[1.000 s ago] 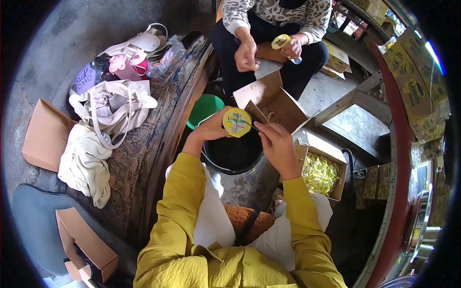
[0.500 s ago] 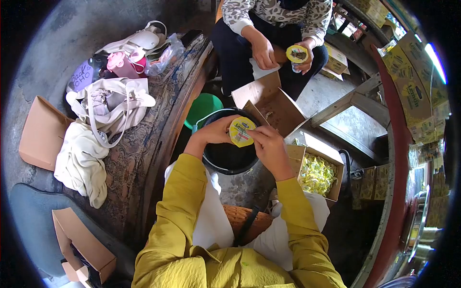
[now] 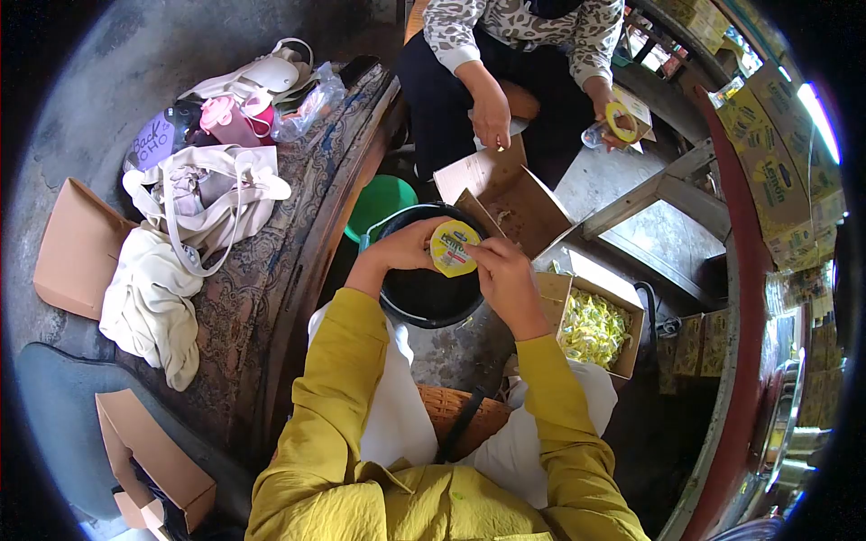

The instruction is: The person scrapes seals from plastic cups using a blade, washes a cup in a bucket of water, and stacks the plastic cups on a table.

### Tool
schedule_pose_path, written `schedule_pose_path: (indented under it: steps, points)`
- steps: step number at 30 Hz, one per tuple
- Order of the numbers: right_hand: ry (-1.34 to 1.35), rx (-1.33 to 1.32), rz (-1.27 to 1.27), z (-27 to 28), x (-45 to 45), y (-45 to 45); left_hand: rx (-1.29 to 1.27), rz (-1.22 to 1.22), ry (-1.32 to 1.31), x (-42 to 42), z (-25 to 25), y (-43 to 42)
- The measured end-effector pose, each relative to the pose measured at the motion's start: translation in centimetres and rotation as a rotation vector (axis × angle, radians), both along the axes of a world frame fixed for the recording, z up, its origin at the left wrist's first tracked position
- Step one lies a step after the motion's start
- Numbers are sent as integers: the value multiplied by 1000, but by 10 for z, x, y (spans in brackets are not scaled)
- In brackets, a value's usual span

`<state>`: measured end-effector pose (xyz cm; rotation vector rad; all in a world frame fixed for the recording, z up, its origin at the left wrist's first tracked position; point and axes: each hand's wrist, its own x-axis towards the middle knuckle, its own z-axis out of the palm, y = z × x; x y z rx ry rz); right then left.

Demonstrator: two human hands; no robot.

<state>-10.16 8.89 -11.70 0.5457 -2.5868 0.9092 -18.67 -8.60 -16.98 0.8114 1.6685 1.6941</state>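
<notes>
Grip, left: your left hand (image 3: 403, 246) is curled round the side of a lemon cup (image 3: 449, 245), holding it lid outward toward you. Grip, right: the fingers of your right hand (image 3: 507, 277) are drawn together at the cup's right edge, touching it; whether they pinch the lid (image 3: 454, 262) or hold some small object there, you cannot tell from this view.

Position: the cup is above the black bucket (image 3: 433, 322), between your two hands and over your lap's far side.

Progress, judged from this view: you have one cup in hand, and its lid is on. No lifted flap or cut shows, though your fingers hide part of the right edge, so work on that edge may be under way. How many cups are finished or left cannot be counted. The cardboard box (image 3: 635, 353) to your right holds a heap of crumpled yellow-and-white pieces (image 3: 593, 326).

Appearance: round yellow lid, "Lemon" in dark print, a small red-and-white patch lower down. It looks largely flat; the cup's body is mostly hidden.

Opposite, a co-worker's hand (image 3: 610, 113) holds a yellow-rimmed clear cup (image 3: 593, 135).
</notes>
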Motion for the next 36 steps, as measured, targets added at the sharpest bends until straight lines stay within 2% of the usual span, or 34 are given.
schedule_pose_path:
  steps: [13, 19, 28, 36]
  points:
    - [19, -10, 27, 2, 0, -2, 42, -49, -4, -2, -1, 0]
    - [21, 49, 41, -5, -1, -2, -59, -44, 50, -1, 0, 0]
    - [-17, 104, 30, -5, -5, 0, -50, -34, -22, -1, 2, 0]
    - [-5, 68, 18, -20, -9, 1, -114, -9, 137, -7, -9, -1]
